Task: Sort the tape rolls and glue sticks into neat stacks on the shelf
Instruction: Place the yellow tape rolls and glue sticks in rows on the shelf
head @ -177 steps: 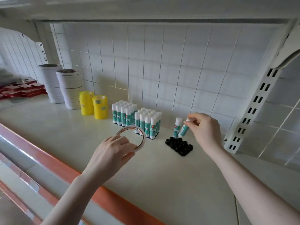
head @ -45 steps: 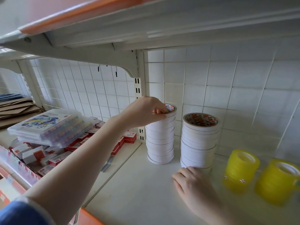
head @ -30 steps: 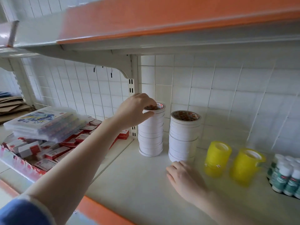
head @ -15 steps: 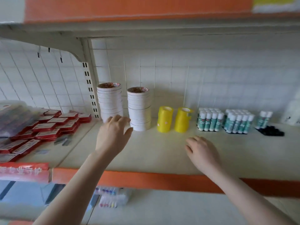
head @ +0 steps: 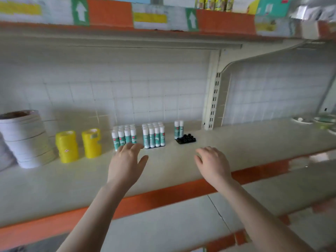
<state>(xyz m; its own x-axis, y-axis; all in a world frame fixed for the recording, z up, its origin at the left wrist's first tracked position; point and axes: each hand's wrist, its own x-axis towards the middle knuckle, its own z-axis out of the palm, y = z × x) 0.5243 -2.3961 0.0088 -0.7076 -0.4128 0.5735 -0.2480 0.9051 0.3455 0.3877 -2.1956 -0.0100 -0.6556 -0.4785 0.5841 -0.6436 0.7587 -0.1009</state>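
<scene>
On the cream shelf (head: 236,142) a tall stack of white tape rolls (head: 25,139) stands at the far left, with two yellow tape stacks (head: 67,146) (head: 91,142) beside it. Two blocks of green-and-white glue sticks (head: 124,136) (head: 153,135) stand upright in the middle. Two more glue sticks (head: 178,129) stand behind a black holder tray (head: 185,139). My left hand (head: 125,164) hovers empty, fingers spread, just in front of the left glue block. My right hand (head: 213,163) hovers empty over the shelf, below and right of the black tray.
A slotted upright post (head: 214,102) divides the tiled back wall. Small dishes (head: 312,120) sit at the far right of the shelf. An orange-edged shelf (head: 163,24) hangs above and a lower shelf (head: 163,224) lies below the orange front lip.
The view has swung right and pulled back. My left hand left the white tape stack and now hovers by the glue sticks. My right hand lifted and moved along to the right.
</scene>
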